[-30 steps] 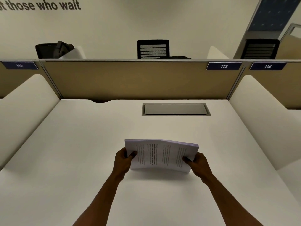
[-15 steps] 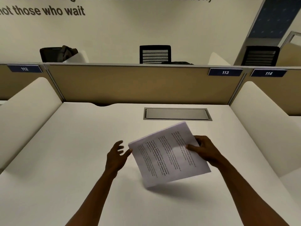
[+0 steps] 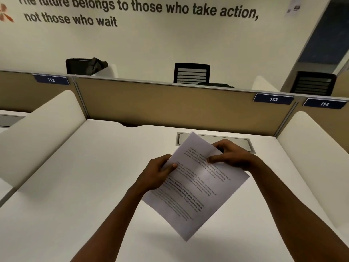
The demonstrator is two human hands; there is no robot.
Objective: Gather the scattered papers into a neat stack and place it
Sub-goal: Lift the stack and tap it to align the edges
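Holding the stack of papers point(image 3: 196, 184) up over the white desk point(image 3: 75, 186), both hands are on it in the head view. The left hand point(image 3: 156, 174) pinches the left edge, thumb pressed across the printed face; the right hand point(image 3: 232, 156) pinches the upper right edge, thumb on top. The gathering looks done: no loose sheets lie on the desk that I can see. What's left, by my read, is squaring it and setting it down. The stack is turned diagonally, one corner pointing up toward the recessed cable tray point(image 3: 243, 142), another down toward the person. Printed text covers the top sheet, edges fairly even.
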